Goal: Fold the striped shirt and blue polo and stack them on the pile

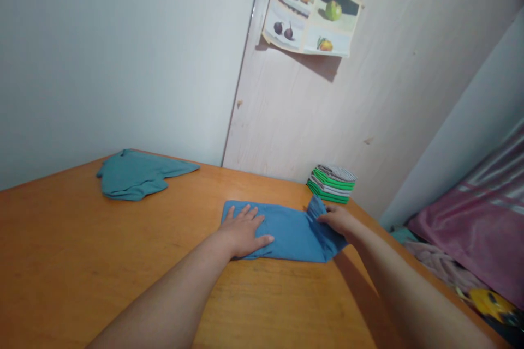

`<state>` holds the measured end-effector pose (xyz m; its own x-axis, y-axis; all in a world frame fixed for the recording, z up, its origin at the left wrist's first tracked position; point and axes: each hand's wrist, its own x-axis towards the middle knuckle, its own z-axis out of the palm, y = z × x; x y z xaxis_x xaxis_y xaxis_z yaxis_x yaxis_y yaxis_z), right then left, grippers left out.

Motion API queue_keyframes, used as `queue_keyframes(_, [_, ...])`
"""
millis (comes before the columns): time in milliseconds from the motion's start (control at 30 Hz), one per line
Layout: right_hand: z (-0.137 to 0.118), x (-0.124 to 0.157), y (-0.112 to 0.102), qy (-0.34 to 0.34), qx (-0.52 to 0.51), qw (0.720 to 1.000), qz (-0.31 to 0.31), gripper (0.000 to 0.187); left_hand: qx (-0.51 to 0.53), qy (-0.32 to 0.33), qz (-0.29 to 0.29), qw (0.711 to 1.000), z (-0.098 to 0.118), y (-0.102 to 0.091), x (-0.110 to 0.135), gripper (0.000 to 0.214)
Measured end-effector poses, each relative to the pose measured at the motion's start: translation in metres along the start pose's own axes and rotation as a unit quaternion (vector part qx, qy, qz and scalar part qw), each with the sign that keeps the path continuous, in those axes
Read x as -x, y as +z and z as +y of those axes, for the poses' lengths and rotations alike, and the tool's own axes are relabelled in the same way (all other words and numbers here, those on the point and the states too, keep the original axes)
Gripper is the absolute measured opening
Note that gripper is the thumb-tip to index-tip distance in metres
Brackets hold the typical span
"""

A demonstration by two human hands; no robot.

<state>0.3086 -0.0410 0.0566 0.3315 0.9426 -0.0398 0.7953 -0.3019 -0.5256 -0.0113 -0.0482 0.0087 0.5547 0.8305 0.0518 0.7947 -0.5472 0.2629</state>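
Orange-brown wood tops the one desk (123, 262) beneath both grips, with one pale wall (123, 54) and one light panel (303, 120) rising beyond them. High on the panel, above and beyond the right grip (340, 220), hangs one sheet (310, 17) bearing four fruit pictures. Of the two grips, the left grip (245, 232) is spread wide, palm down with its fingers apart, resting on the left part of one blue cloth (290, 234). The right grip is narrow, pinching that cloth's right part, which is raised and creased; the middle lies on the desk between the two. One teal cloth (133, 174) lies crumpled, well to the left of the left grip and farther back. Just beyond the right grip sits one stack (331, 184) of folded green and grey cloths, its layers too small to count surely. Right of that grip, past the desk's edge, hangs one shiny pink fabric (470, 223), with one yellow object (491, 305) below.
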Motion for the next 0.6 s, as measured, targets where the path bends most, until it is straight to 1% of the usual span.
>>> queue_keyframes(67, [-0.016, 0.003, 0.003, -0.03, 0.016, 0.999, -0.006, 0.024, 0.002, 0.0, 0.001, 1.0, 0.0, -0.001, 0.0, 0.093])
queue_keyframes(100, [-0.024, 0.004, 0.006, -0.042, 0.026, 0.999, -0.008, 0.025, 0.003, -0.001, 0.001, 1.0, 0.001, -0.001, 0.001, 0.093])
queue_keyframes(233, [-0.054, 0.01, 0.022, -0.079, 0.077, 0.994, -0.02, 0.019, 0.004, -0.001, 0.003, 1.0, 0.003, -0.003, 0.003, 0.092])
queue_keyframes(333, [-0.072, 0.015, 0.036, -0.097, 0.112, 0.988, -0.035, 0.016, 0.004, -0.002, 0.003, 1.0, 0.004, -0.004, 0.003, 0.09])
queue_keyframes(467, [-0.085, 0.018, 0.054, -0.112, 0.152, 0.981, -0.048, 0.015, 0.004, -0.004, 0.002, 1.0, 0.005, -0.003, 0.003, 0.089])
queue_keyframes(600, [-0.086, 0.018, 0.069, -0.127, 0.175, 0.975, -0.043, 0.022, 0.005, -0.004, 0.0, 1.0, 0.005, -0.002, 0.002, 0.091])
